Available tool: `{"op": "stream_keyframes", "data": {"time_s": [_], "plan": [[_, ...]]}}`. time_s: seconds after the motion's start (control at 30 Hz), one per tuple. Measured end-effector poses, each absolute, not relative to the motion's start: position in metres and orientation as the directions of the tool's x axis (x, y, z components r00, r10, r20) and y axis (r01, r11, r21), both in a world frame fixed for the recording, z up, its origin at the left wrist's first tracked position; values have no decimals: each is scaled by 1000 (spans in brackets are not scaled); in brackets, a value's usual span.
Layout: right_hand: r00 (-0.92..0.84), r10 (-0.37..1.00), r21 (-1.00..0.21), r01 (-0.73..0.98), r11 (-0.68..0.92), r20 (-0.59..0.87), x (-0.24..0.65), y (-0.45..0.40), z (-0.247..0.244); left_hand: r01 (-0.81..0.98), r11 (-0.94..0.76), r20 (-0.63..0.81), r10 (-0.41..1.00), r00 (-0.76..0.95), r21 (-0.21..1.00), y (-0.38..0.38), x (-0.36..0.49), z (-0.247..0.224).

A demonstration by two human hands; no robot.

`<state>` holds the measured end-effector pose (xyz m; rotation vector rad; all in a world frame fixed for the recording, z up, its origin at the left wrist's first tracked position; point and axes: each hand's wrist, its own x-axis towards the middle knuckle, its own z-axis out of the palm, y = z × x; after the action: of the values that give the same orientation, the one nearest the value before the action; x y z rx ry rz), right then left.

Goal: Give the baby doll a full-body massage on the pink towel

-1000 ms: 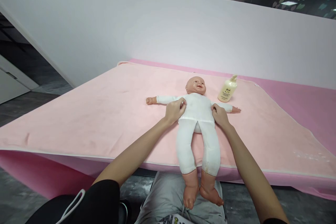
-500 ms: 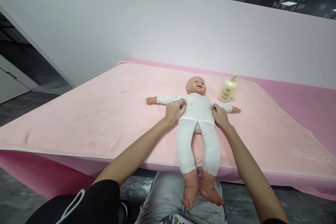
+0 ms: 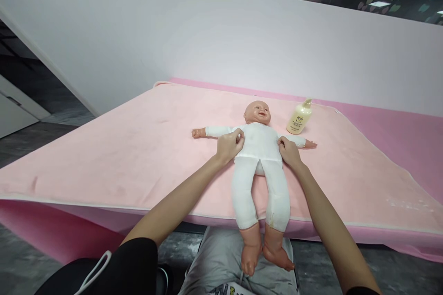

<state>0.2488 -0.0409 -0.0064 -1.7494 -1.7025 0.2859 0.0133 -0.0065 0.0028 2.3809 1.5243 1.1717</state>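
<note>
A baby doll (image 3: 261, 145) with a white cloth body lies on its back, arms spread, its feet hanging past the front edge of the pink mat (image 3: 121, 147). At the left side of its chest, just under the arm, my left hand (image 3: 230, 144) is closed, its fingertips curled against the white cloth. On the opposite side, my right hand (image 3: 290, 151) is closed too, thumb and fingers pinched at the cloth below the other arm. Beyond the doll's arm on the right stands a pale yellow pump bottle (image 3: 299, 118), touched by neither hand.
A white wall panel (image 3: 221, 32) rises behind the mat, with dark glass bearing heart stickers above it. Pink table cover (image 3: 398, 143) shows along the right. My legs in grey trousers (image 3: 211, 258) are under the front edge, below the doll's feet.
The view has shifted very slightly. Both hands stay at the doll's sides, and the doll and bottle keep their places.
</note>
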Motion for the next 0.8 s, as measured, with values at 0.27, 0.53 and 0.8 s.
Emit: {"op": "stream_keyframes", "data": {"time_s": [0.27, 0.53, 0.8], "plan": [[125, 946, -597, 798, 83, 299, 249, -42, -7, 750, -508, 551, 802, 231, 424, -6, 13, 2], [130, 946, -606, 792, 81, 297, 249, -42, -6, 748, -534, 568, 781, 259, 394, -5, 14, 0], [120, 944, -600, 795, 94, 307, 250, -42, -8, 719, -555, 560, 781, 277, 418, -6, 13, 1]]}}
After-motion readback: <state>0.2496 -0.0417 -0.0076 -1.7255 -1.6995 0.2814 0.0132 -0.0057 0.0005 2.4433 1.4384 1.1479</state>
